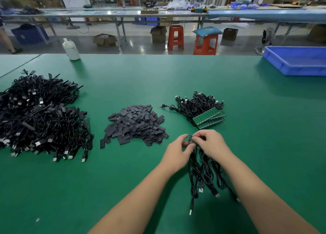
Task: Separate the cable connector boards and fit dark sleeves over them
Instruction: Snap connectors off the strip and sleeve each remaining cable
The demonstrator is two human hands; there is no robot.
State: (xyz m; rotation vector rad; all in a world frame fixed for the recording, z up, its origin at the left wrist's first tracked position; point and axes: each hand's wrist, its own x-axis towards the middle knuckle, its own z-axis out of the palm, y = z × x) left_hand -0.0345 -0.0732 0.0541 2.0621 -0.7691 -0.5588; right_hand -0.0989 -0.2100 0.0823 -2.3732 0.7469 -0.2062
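Both hands meet over a small strip of green connector boards (191, 139) just above the green table. My left hand (178, 150) pinches its left end, and my right hand (210, 142) grips its right end. Black cables (202, 173) with USB plugs hang from the boards toward me between my forearms. Behind my hands lies a bundle of joined green boards (209, 120) with their black cables. A heap of dark sleeves (135, 125) sits to the left of my hands.
A big pile of black sleeved cables (38, 117) covers the table's left side. A blue tray (298, 60) stands at the far right, a white bottle (71, 49) at the far left edge. Stools, boxes and other benches are beyond the table.
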